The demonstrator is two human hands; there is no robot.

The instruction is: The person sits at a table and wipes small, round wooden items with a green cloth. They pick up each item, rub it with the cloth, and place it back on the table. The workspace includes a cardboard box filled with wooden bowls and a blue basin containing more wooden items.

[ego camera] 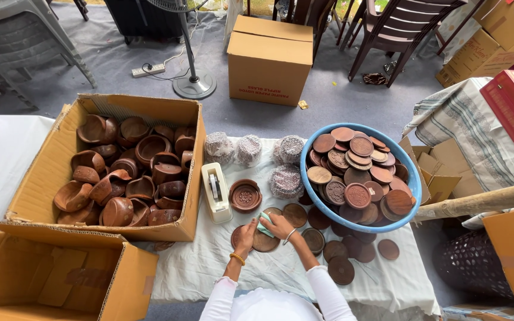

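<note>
My left hand (246, 235) presses flat on a round brown wooden lid (264, 242) lying on the white cloth. Over that same lid, my right hand (278, 224) grips a small green cloth (263, 225). Several more round lids (340, 269) lie loose on the cloth to the right. A small stack of lids (245, 195) stands just beyond my hands, beside a white tape dispenser (216, 191).
A blue basin (412, 183) full of wooden lids sits at right. An open cardboard box (43, 178) of brown wooden bowls stands at left, an empty box (7, 273) below it. Wrapped bundles (248, 149) lie behind. A fan base (194, 85), a closed carton (269, 59) and chairs stand on the floor.
</note>
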